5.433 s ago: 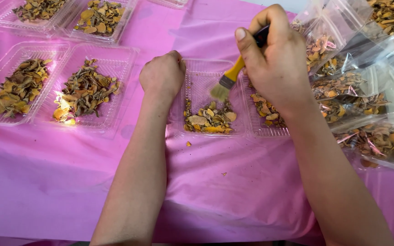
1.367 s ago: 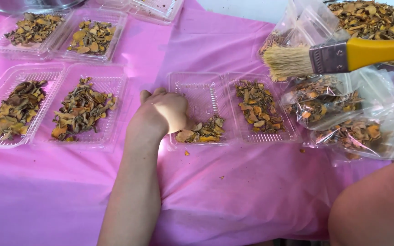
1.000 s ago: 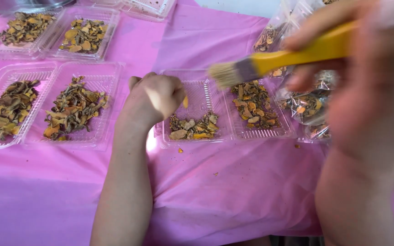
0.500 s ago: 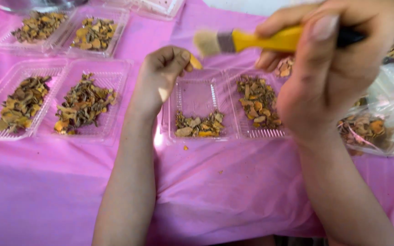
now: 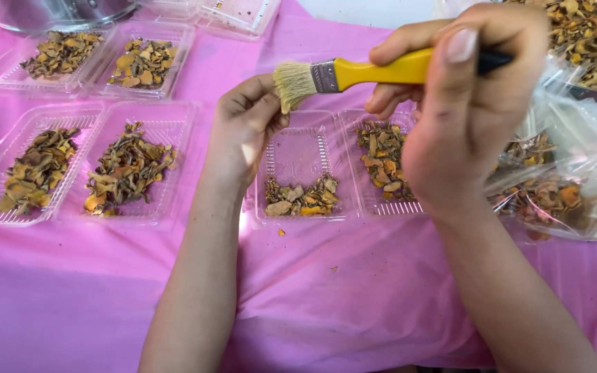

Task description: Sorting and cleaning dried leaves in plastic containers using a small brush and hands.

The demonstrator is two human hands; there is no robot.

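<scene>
At upper centre of the frame, the right hand (image 5: 468,117) pinches a yellow-handled flat bristle brush (image 5: 374,72), light and stiff, best held mid-handle. Its soft bristles touch the cupped left hand (image 5: 247,128), whose contents I cannot tell, above a clear plastic clamshell tray (image 5: 298,169).

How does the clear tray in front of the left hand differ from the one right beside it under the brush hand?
The left tray holds only a small heap of dried pieces at its near end, its far part bare. The right tray has pieces spread along most of its length and is partly hidden by the right hand. Both are clear ribbed plastic.
</scene>
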